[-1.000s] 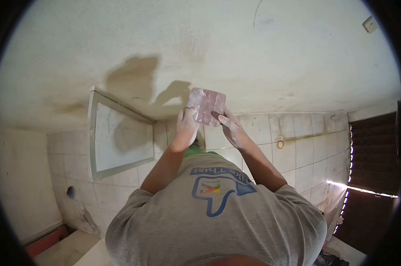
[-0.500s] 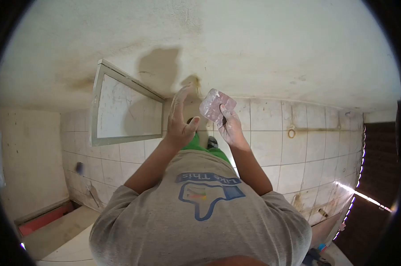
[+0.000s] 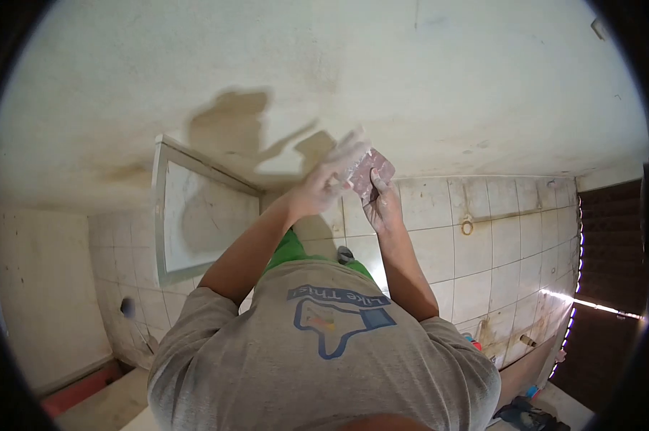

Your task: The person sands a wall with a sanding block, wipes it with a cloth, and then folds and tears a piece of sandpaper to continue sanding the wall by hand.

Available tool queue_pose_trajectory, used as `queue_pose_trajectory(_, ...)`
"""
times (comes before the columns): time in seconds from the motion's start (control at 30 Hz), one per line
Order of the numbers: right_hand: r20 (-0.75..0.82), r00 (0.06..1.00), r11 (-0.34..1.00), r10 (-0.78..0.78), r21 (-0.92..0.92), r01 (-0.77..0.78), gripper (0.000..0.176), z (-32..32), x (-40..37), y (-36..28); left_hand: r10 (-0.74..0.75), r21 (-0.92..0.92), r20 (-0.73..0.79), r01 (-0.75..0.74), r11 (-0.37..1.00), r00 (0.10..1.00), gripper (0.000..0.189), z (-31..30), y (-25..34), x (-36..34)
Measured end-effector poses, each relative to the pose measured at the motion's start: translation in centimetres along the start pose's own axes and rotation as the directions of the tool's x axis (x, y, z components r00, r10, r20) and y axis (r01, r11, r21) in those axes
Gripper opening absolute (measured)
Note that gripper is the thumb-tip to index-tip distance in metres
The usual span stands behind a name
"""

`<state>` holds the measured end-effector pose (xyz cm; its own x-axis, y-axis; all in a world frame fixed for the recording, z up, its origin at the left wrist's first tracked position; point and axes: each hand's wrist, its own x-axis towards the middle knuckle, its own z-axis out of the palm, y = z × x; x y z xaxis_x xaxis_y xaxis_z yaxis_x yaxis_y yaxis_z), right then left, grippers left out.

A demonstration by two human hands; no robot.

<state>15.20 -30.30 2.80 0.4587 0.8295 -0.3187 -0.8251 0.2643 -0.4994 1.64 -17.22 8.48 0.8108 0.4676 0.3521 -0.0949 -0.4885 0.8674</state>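
Swung across since 0.5 s ago, the left hand now lies blurred, fingers spread, against the dusty pinkish-red square sheet. The right hand pinches the sheet's lower edge, holding it up before the pale plastered wall, above the white square tiles.

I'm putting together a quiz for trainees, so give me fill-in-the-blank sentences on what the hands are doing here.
1. The pinkish sheet sits in the grip of the ___ hand.
2. The left hand lies against the sheet with its ___ stretched out.
3. The wall beyond is clad in pale ___.
Missing: right; fingers; tiles.
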Motion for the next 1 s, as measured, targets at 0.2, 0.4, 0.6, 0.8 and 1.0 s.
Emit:
queue_pose_trajectory(0.2,-0.156,0.925,0.853,-0.347,-0.462,0.242,0.032,3.9,4.0,2.9,-0.706,-0.171,0.043,0.702,0.691,0.707,0.064,-11.4,-5.1,2.3)
queue_pose_trajectory(0.4,0.252,0.477,0.032,-0.842,-0.859,0.51,0.032,15.9,6.2,-1.1,-0.506,-0.258,0.35,0.6,0.757,0.789,0.048,-19.6,-5.1,0.8)
queue_pose_trajectory(0.6,0.588,0.235,-0.324,-0.774,-0.687,0.65,0.074,26.0,9.9,-1.2,-0.386,-0.212,0.593,0.599,0.772,0.707,0.041,-24.1,-5.9,0.9)
queue_pose_trajectory(0.8,0.448,0.222,-0.305,-0.866,-0.825,0.475,0.07,17.0,16.0,9.5,-0.337,-0.28,0.651,0.628,0.726,0.68,0.041,-26.3,-7.0,2.2)
queue_pose_trajectory(1.0,0.704,0.091,-0.63,-0.704,-0.678,0.378,0.052,17.9,16.9,6.8,-0.372,-0.264,0.711,0.717,0.645,0.596,0.043,-27.3,-7.5,2.3)
